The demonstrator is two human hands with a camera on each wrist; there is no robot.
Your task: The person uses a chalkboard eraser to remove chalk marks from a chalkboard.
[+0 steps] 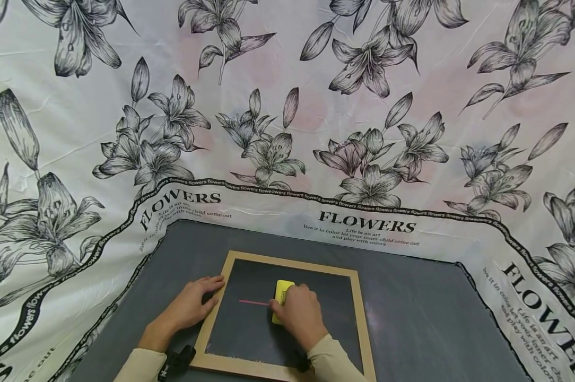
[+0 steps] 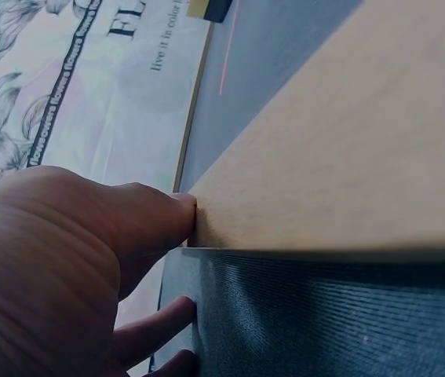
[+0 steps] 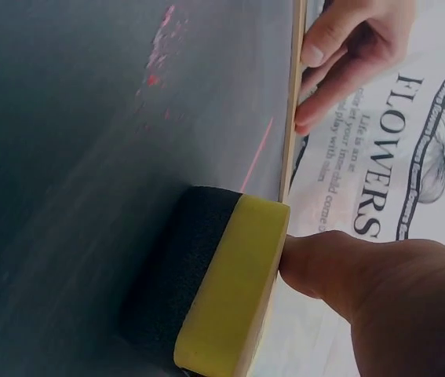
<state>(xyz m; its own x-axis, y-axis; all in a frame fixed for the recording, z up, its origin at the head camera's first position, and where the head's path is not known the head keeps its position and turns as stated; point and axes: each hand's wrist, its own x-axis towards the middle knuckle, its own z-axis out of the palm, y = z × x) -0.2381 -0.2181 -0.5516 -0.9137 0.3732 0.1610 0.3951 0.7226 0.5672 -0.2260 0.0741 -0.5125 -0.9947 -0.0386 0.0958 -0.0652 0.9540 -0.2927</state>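
Step in hand, by judgement: erasing. The right hand (image 1: 303,313) grips the yellow eraser (image 3: 218,275) against the framed chalkboard (image 1: 208,326); a pink chalk line (image 1: 254,302) lies at its thumb side. Left hand (image 1: 192,305), fingers apart, touches the frame. Next move calls for a flat stroke toward it.

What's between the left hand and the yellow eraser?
In the head view: the left rail of the wooden frame, which the left hand touches, then dark board bearing a pink line toward the eraser.

Yellow eraser (image 1: 281,290) partly behind right hand (image 1: 304,314)
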